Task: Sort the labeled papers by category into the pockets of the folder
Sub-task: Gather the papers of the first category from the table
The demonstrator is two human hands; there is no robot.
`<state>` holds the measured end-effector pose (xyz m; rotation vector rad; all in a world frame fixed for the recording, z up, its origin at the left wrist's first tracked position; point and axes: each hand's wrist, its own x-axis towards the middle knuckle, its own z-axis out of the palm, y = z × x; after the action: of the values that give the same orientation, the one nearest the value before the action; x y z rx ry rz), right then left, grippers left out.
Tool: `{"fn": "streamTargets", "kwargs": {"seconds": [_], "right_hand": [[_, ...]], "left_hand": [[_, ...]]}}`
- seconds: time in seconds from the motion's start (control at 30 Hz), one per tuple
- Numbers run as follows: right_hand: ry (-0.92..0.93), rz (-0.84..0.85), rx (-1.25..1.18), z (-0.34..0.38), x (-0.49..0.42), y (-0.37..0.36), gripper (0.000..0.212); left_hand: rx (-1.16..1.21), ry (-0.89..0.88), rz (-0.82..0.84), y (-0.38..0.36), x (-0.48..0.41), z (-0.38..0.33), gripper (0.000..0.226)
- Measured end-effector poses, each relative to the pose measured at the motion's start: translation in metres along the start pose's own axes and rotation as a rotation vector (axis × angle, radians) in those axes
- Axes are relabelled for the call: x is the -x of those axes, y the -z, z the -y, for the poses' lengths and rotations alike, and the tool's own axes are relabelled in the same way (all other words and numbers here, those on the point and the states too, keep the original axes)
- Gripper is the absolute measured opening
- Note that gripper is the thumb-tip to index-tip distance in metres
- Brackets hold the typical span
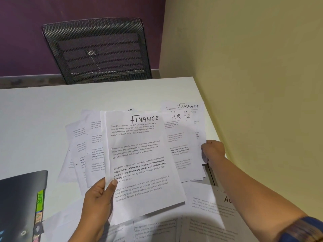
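Left hand (98, 199) pinches the bottom-left edge of a thin white FINANCE sheet (139, 158) above the messy paper spread (82, 147) on the smooth white table (52, 110), right hand (213, 151) grips the fanned stack (185, 140) by its right edge, and the glossy dark folder (21, 198) with its green HR tab (39, 200) sits lower left.

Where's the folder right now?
Head view, lower left: the dark folder lies on the table, just left of the left hand holding the Finance sheet.
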<state>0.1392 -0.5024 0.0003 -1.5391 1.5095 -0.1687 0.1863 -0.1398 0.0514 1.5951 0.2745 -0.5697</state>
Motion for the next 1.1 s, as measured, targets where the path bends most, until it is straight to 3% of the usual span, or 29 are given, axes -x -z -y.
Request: {"fn": "streamTargets", "kwargs": {"seconds": [0.13,0.23,0.37,0.47,0.63,0.73,0.8,0.9,1.0,1.1], "right_hand": [[0.027,-0.045,-0.025,0.005,0.002,0.011,0.029],[0.178,-0.146,0.164,0.020,0.008,0.028,0.007],[0.404,-0.300,0.346,0.039,0.020,0.060,0.021],[0.569,-0.414,0.354,0.056,0.035,0.084,0.022],[0.756,-0.500,0.075,0.075,0.080,0.128,0.024],[0.736,-0.512,-0.212,0.066,0.121,0.152,0.020],[0.635,-0.459,-0.369,0.048,0.149,0.162,0.017],[0.443,-0.207,-0.500,0.003,0.194,0.160,0.010],[0.278,0.036,-0.510,-0.048,0.236,0.145,0.009],[0.192,0.167,-0.483,-0.084,0.260,0.130,0.010]], "left_hand": [[-0.025,-0.016,-0.009,0.003,0.001,-0.003,0.019],[-0.036,-0.038,0.002,0.005,0.006,-0.007,0.019],[-0.045,-0.073,0.014,0.009,0.019,-0.013,0.018],[-0.049,-0.074,0.029,0.014,0.030,-0.015,0.020],[-0.012,-0.078,0.044,0.026,0.050,-0.010,0.020],[-0.004,-0.084,0.039,0.031,0.069,-0.013,0.020],[-0.001,-0.088,0.046,0.035,0.082,-0.013,0.020],[0.033,-0.063,0.056,0.037,0.098,-0.012,0.021],[0.070,-0.027,0.047,0.039,0.107,-0.004,0.023],[0.077,-0.010,0.073,0.042,0.118,-0.002,0.025]]}}
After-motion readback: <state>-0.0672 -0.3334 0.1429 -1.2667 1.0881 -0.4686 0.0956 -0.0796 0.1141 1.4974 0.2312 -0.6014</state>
